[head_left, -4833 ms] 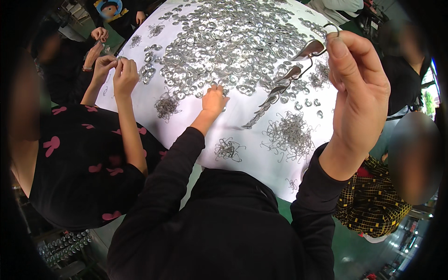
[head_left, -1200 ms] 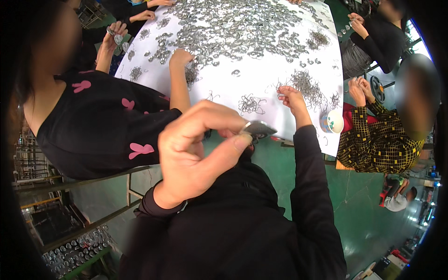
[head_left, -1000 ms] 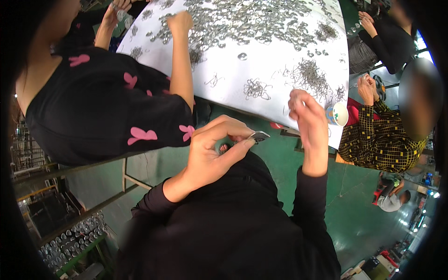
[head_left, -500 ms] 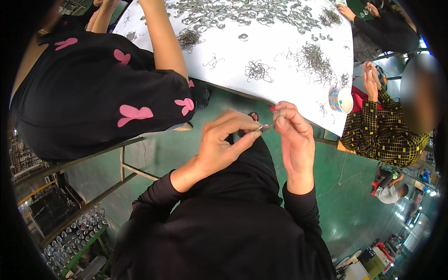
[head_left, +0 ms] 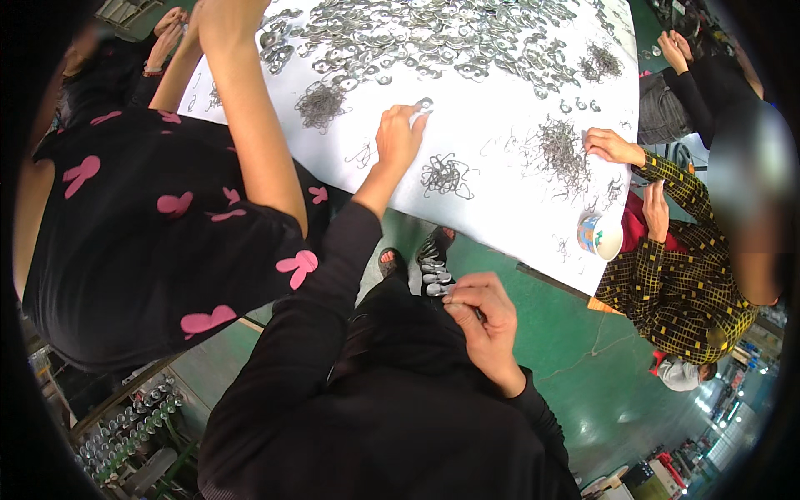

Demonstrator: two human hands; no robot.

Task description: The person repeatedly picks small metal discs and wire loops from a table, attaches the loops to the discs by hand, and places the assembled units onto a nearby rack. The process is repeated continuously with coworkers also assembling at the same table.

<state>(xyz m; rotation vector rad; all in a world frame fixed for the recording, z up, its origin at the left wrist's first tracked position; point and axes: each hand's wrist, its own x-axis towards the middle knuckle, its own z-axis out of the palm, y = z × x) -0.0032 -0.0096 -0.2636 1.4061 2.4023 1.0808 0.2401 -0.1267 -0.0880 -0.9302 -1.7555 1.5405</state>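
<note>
My left hand [head_left: 400, 140] reaches over the white table [head_left: 500, 212], thumb and forefinger closed on a small shiny metal piece with a round hole [head_left: 424, 106]. Close to my lap, my right hand [head_left: 485, 321] has thumb and fingers pinched together; what they hold, if anything, is too small to make out. A row of silvery rounded metal pieces [head_left: 435, 277] shows just beside those fingertips, and whether it is attached to them I cannot tell. Nearest my left forearm on the table lies a loose heap of thin dark wire hooks [head_left: 447, 177].
A broad spread of metal pieces [head_left: 400, 42] covers the table's far part. Other wire heaps [head_left: 321, 106] [head_left: 560, 150] lie around it. A paper cup [head_left: 590, 236] stands at the right edge. Co-workers sit close on the left [head_left: 125, 250] and at the right [head_left: 667, 275].
My hands have parted: the left has gone forward onto the table and taken hold of the lone metal piece there; the right has dropped toward my lap. The right-hand co-worker reaches to a wire heap.
</note>
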